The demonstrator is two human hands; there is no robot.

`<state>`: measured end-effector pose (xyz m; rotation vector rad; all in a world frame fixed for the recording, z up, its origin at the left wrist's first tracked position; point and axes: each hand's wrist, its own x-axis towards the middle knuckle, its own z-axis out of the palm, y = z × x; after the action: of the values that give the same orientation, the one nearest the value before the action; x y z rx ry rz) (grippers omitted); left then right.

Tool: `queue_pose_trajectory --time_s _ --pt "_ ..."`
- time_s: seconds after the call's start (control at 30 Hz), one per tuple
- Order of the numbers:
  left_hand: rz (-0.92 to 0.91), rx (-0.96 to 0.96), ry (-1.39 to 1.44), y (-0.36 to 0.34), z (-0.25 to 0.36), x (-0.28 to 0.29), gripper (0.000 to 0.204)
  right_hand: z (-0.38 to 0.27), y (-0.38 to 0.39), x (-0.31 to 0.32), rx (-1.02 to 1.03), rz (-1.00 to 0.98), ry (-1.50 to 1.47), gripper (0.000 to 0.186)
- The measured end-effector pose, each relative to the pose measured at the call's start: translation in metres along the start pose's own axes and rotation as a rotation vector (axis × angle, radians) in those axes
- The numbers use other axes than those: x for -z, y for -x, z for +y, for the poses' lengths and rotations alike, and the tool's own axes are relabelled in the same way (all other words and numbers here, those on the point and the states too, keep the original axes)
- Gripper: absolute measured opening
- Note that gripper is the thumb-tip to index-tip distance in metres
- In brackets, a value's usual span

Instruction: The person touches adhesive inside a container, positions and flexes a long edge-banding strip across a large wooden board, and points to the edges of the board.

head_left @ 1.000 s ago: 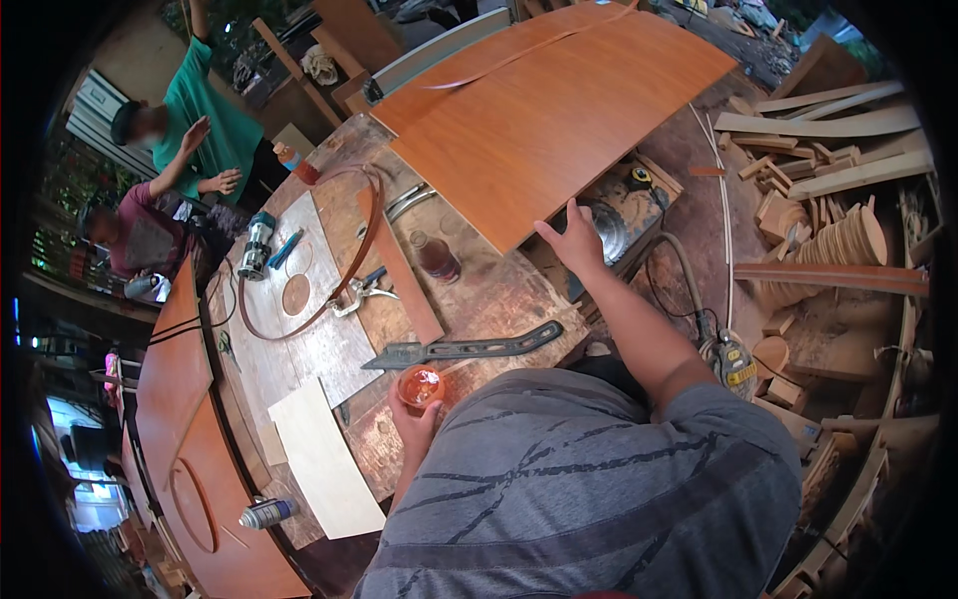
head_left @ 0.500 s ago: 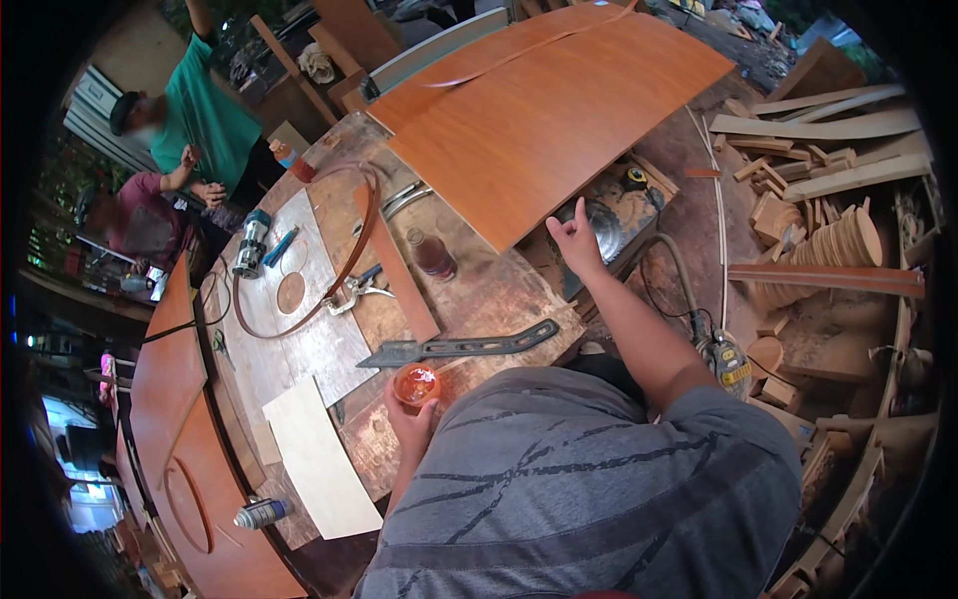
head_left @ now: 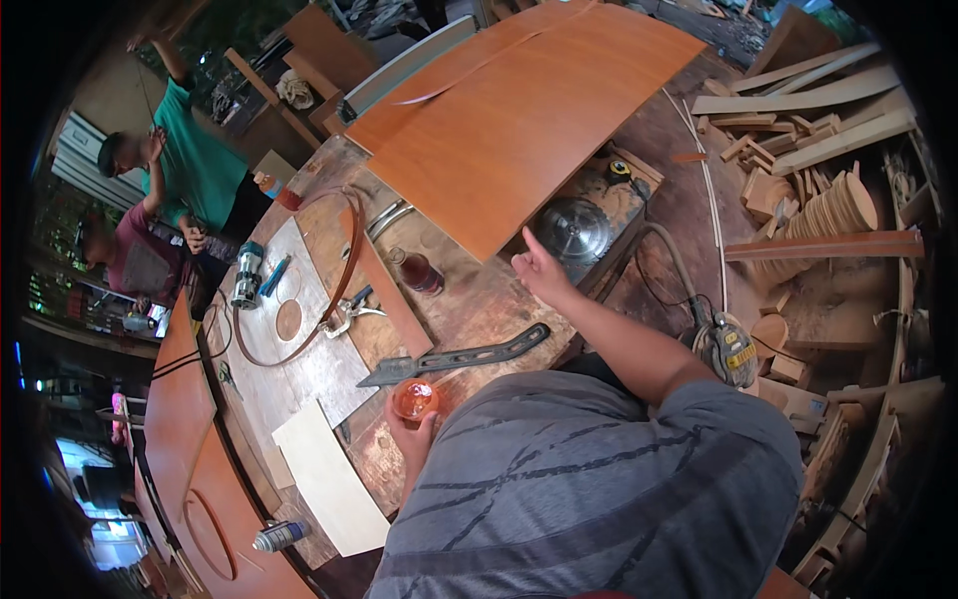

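Observation:
My left hand point(head_left: 411, 429) is wrapped round a clear glass point(head_left: 415, 398) of orange-red drink, with what looks like ice in it, close to my body. My right hand point(head_left: 539, 270) is empty, its index finger stretched out and the other fingers partly curled. That finger points at the near corner of a large orange-brown wood panel point(head_left: 539, 130); whether it touches is unclear. Just beyond that hand lies a round toothed saw blade point(head_left: 574, 232). A bottle of dark red liquid point(head_left: 417, 273) stands left of my right hand. Between my hands rests a long black slotted tool point(head_left: 459, 355).
Left on the worktable are a teal power tool point(head_left: 248, 275), a curved brown strip point(head_left: 351, 262), locking pliers point(head_left: 344, 317) and a pale board point(head_left: 329, 477). A corded yellow-grey tool point(head_left: 728, 349) and wood offcuts point(head_left: 798, 140) lie right. Two people point(head_left: 205, 150) are at far left.
My right hand has drawn back toward me and down from the panel's edge, uncovering the saw blade. The glass stays in my left hand. At far left, the people's arms have moved.

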<state>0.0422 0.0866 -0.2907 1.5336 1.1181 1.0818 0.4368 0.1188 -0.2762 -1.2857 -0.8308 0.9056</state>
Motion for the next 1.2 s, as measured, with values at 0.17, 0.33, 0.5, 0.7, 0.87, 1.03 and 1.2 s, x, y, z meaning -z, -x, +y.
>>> queue_pose_trajectory --time_s 0.17,0.33,0.5,0.7,0.87,1.03,1.2 --pt "-0.004 0.014 -0.014 0.002 -0.003 0.006 0.084 -0.007 -0.032 0.019 0.013 0.275 -0.046 0.092" --pt "-0.028 0.025 -0.008 0.003 0.005 0.002 0.084 -0.002 -0.067 0.050 0.026 0.392 0.032 0.100" --pt "-0.052 -0.002 0.047 -0.002 -0.001 0.002 0.084 0.015 -0.083 0.072 0.017 0.373 0.175 0.107" --pt "-0.020 0.012 0.007 0.001 -0.008 0.004 0.085 0.000 -0.048 0.054 0.034 0.302 0.640 0.092" --pt "-0.027 -0.015 -0.102 -0.005 0.011 0.011 0.088 0.016 -0.025 0.034 0.172 0.272 0.341 0.076" --pt "-0.026 -0.239 -0.307 -0.032 0.038 -0.003 0.095 -0.062 0.034 -0.029 0.216 -0.404 0.226 0.064" --pt "-0.009 -0.427 -0.340 -0.056 0.103 -0.022 0.095 -0.153 0.067 -0.088 0.518 -0.865 0.746 0.076"
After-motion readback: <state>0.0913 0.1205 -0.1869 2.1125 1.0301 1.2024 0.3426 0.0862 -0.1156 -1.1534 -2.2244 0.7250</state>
